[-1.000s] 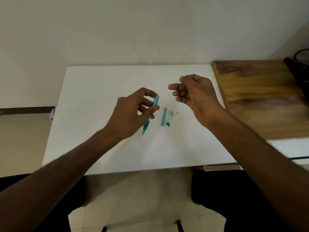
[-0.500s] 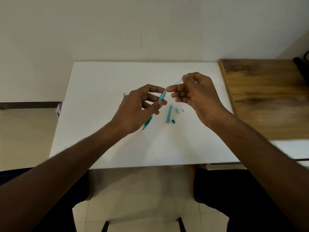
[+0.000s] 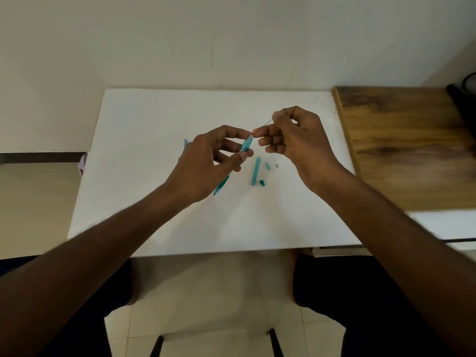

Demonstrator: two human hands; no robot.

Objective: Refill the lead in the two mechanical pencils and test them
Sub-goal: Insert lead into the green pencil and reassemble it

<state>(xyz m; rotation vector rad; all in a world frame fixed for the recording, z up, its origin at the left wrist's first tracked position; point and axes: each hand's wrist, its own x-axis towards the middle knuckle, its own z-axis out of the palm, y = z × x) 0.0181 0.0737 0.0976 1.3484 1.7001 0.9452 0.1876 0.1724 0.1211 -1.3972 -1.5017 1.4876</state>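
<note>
Fingers of my right hand (image 3: 296,143) pinch a thin lead (image 3: 268,122), its tip now brought from well apart to the open top of the teal pencil (image 3: 246,146) that my left hand (image 3: 203,166) pinches, tilted above the worktop (image 3: 154,119). Feeding can begin, I judge. Just right of it lie a lead case (image 3: 255,170) and 3 small caps. A 2nd pencil (image 3: 185,142) peeks out behind my left hand. Open white room surrounds us; the near edge is well clear.
</note>
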